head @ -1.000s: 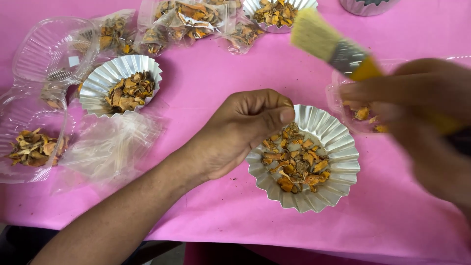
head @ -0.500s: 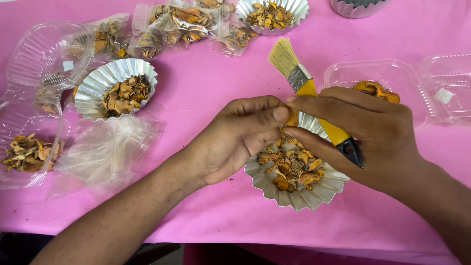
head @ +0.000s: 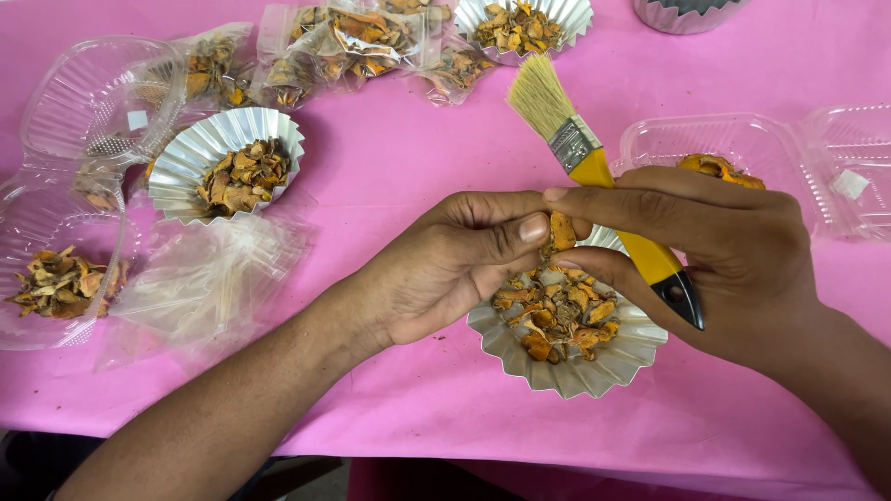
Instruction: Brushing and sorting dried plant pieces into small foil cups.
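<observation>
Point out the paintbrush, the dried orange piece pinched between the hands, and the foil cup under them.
Paintbrush [head: 574, 144]: head view, metal ferrule.
Dried orange piece [head: 561, 229]: head view, its middle.
Foil cup [head: 571, 374]: head view, near pleated rim.

Pink cloth [head: 390, 176] covers the whole table, lightly creased, evenly lit with soft shadows. Below the cloth's near edge, a dark strip of floor [head: 306, 478] shows. No walls or windows in view above the cloth.

A pink tabletop [head: 390, 158] carries fluted foil cups [head: 225, 162] of dried orange pieces, clear plastic boxes [head: 742, 148], small clear bags [head: 353, 42] and, at the top edge, what may be another foil cup [head: 682, 14].
</observation>
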